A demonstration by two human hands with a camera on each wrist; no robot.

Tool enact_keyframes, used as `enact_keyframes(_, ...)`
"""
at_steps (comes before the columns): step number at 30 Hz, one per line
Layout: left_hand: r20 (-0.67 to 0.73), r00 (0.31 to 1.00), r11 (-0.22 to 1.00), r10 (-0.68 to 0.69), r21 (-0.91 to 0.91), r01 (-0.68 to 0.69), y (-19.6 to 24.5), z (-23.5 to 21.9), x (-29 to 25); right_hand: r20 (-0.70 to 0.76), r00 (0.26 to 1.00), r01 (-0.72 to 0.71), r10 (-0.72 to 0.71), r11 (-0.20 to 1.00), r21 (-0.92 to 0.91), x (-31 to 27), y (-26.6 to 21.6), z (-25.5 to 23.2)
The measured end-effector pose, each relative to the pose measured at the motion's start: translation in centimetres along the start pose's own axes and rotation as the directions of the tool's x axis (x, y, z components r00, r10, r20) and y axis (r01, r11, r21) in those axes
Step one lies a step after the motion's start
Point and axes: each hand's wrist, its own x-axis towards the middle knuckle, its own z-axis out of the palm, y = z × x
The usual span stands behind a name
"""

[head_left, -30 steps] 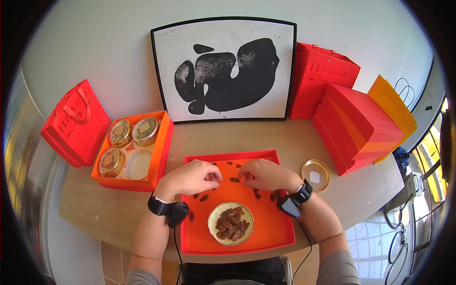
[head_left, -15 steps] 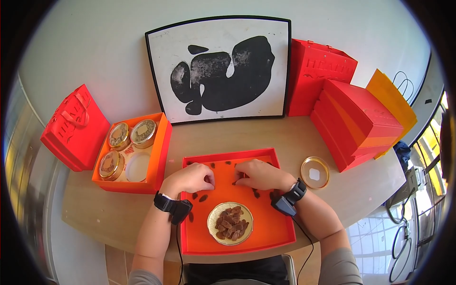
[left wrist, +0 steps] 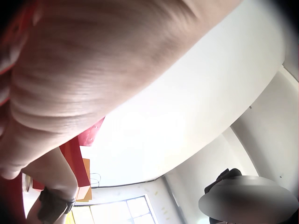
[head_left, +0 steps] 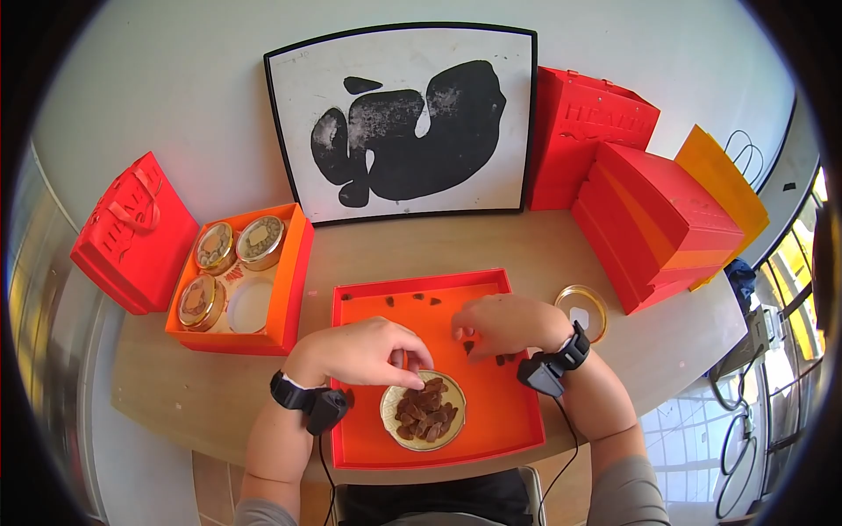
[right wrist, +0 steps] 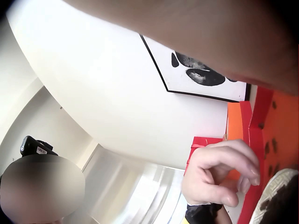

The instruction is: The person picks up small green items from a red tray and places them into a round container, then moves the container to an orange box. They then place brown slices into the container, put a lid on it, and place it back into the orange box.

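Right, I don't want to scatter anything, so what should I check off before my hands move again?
1. Dish sitting inside the tray: ok.
2. Left hand at the dish: ok, its fingertips are over the far edge.
3. Left hand empty: ok, as far as the views show; thumb and index finger are apart.
4. Right hand empty: cannot tell, its fingertips are not clear enough.
5. Tray cleared of loose pieces: not ok, some lie near the far wall and others by the right hand.
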Motion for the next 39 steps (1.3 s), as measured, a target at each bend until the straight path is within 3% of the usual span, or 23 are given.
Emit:
enact_keyframes(1, -0.030, 0.999, 0.997, -0.021, 0.070, 0.023, 0.1, 0.5, 0.3, 0.000, 1.000, -0.001, 0.001, 1.000, 0.002, 0.0, -0.3, -0.1)
enact_keyframes(3, -0.115, 0.992, 0.969, -0.048, 0.237, 0.075, -0.7, 1.3, 0.6, 0.044, 0.988, -0.148, 0.146, 0.988, 0.037, -0.1, -1.3, -0.4)
enact_keyframes(7, -0.062, 0.983, 0.948, -0.174, 0.258, 0.184, -1.2, 1.3, 1.5, 0.025, 0.988, -0.153, 0.151, 0.986, 0.072, 0.1, -0.5, 0.4)
enact_keyframes(10, -0.023, 0.960, 0.954, -0.278, 0.105, 0.279, -0.9, 0.6, 1.7, 0.066, 0.984, -0.170, 0.167, 0.984, 0.043, 0.6, -0.2, 0.6)
enact_keyframes(12, -0.217, 0.960, 0.956, -0.176, 0.196, 0.220, -2.6, 0.7, 1.8, 0.112, 0.977, -0.191, 0.183, 0.979, 0.065, 0.8, -0.1, 0.5)
enact_keyframes(13, -0.219, 0.960, 0.955, -0.176, 0.198, 0.220, -3.1, 0.6, 2.0, 0.110, 0.977, -0.190, 0.182, 0.980, 0.064, 0.9, 0.2, 0.6)
enact_keyframes(15, -0.394, 0.908, 0.964, -0.141, 0.154, 0.216, -3.9, 0.6, 2.2, 0.048, 0.995, -0.086, 0.087, 0.996, -0.019, 1.0, 1.1, 0.9)
enact_keyframes(16, -0.397, 0.907, 0.964, -0.140, 0.155, 0.216, -4.5, 0.6, 2.5, 0.047, 0.995, -0.085, 0.086, 0.996, -0.022, 1.2, 1.7, 1.1)
enact_keyframes(18, -0.546, 0.827, 0.968, -0.132, 0.108, 0.225, -5.0, 0.5, 2.8, -0.013, 0.992, -0.123, 0.122, 0.986, -0.115, 1.4, 2.3, 1.0)
enact_keyframes(22, -0.562, 0.793, 0.947, -0.235, 0.053, 0.318, -3.7, -0.6, 1.6, -0.159, 0.974, -0.179, 0.159, 0.976, -0.121, 0.8, 1.3, -0.8)
enact_keyframes(24, -0.542, 0.793, 0.889, -0.278, 0.167, 0.426, -3.9, -1.2, 0.6, -0.300, 0.951, -0.054, 0.071, 0.996, 0.064, 0.8, 1.0, -1.2)
enact_keyframes(25, -0.541, 0.794, 0.889, -0.279, 0.167, 0.427, -4.5, -1.2, 0.3, -0.299, 0.952, -0.055, 0.072, 0.996, 0.066, 0.8, 0.6, -1.2)
enact_keyframes(27, -0.506, 0.839, 0.819, -0.198, 0.384, 0.425, -5.7, -1.0, -0.2, -0.331, 0.944, 0.060, -0.011, 0.989, 0.138, 0.9, 0.1, -1.2)
enact_keyframes(28, -0.507, 0.838, 0.819, -0.200, 0.384, 0.427, -5.9, -0.8, -0.1, -0.330, 0.944, 0.062, -0.013, 0.988, 0.139, 0.9, 0.2, -1.1)
enact_keyframes(30, -0.421, 0.853, 0.767, -0.309, 0.419, 0.485, -5.9, -0.4, 0.1, -0.378, 0.926, -0.018, -0.012, 0.997, -0.076, 0.7, 0.7, -0.5)
enact_keyframes(34, -0.494, 0.830, 0.804, -0.257, 0.368, 0.468, -7.1, -0.2, 0.7, -0.282, 0.957, -0.124, 0.062, 0.970, -0.210, -0.8, 1.1, 0.7)
enact_keyframes(36, -0.376, 0.851, 0.796, -0.368, 0.346, 0.497, -6.7, -0.8, 0.9, -0.073, 0.986, -0.160, 0.147, 0.963, -0.218, -1.2, 0.6, 0.7)
enact_keyframes(39, -0.341, 0.850, 0.815, -0.402, 0.289, 0.502, -7.2, -0.8, 1.0, -0.017, 0.972, -0.228, 0.232, 0.934, -0.274, -1.0, -1.2, 0.0)
